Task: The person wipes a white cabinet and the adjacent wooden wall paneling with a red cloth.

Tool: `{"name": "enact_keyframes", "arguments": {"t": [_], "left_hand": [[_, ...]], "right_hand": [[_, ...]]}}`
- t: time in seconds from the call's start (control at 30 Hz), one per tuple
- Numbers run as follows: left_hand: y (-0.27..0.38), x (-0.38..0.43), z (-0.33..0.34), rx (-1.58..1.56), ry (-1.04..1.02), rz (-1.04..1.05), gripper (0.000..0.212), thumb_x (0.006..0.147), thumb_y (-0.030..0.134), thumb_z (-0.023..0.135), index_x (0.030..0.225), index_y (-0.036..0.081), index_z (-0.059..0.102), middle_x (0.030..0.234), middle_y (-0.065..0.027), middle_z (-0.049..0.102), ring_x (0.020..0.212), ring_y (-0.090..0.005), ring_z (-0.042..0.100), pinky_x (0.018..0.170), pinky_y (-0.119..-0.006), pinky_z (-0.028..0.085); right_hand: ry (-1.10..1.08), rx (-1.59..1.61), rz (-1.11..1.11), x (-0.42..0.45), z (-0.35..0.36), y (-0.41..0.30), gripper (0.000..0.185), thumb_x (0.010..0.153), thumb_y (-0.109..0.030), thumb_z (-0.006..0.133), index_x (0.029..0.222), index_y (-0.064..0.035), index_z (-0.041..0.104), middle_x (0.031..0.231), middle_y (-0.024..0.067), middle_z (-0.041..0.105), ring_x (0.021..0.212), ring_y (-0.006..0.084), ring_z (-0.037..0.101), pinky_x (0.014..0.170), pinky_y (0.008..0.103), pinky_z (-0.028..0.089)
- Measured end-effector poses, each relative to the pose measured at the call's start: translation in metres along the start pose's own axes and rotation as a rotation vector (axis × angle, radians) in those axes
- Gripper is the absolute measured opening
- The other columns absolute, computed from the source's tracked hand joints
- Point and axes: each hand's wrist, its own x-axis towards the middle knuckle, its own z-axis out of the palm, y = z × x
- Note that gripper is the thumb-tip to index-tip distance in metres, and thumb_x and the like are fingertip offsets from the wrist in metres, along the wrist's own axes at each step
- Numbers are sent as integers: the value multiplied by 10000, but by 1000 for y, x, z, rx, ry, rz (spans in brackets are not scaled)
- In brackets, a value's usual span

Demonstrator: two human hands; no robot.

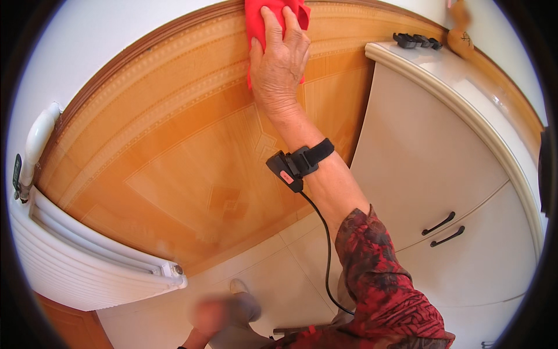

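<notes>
My right hand (281, 56) lies over a folded red cloth (253, 22) and presses it against the top part of the wood-patterned wall panel (187, 174), just under its brown trim. The fingers point up and are slightly spread. A black strap with a small device (290, 168) sits on my right forearm, and a black cable runs down from it. Low in the picture, my left hand (210, 314) hangs near my leg, above the tiled floor. It is blurred, so its fingers and anything in them cannot be made out.
A white radiator (96, 261) with a white pipe (39, 135) and valve stands at the left. On the right is a pale cabinet (427, 144) with black handles. Black clip-like items (416, 41) and a gourd ornament (460, 43) are on or beside its top.
</notes>
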Motion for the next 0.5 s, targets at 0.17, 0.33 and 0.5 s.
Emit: {"name": "enact_keyframes", "arguments": {"t": [0.17,0.33,0.5], "left_hand": [[-7,-12,0,47,-32,30,73,770,170,608,815,113,614,725,-69,591,670,-243,572,606,-388,452],[-26,-22,31,135,-208,27,98,789,209,606,821,116,612,718,-73,577,651,-243,563,567,-393,448],[-14,-10,21,47,-171,30,154,768,191,627,895,104,631,771,-79,589,705,-257,575,594,-406,453]], "right_hand": [[-65,-71,151,-84,-16,34,596,748,-42,705,1302,-138,507,1389,141,399,1200,351,430,977,463,376],[-166,-80,588,-243,-65,84,536,895,-67,561,1397,-62,372,1450,221,313,1326,403,309,1077,455,280],[-218,-196,1080,-409,-99,104,559,929,-103,511,1429,5,283,1449,244,315,1346,395,285,1106,442,244]]}}
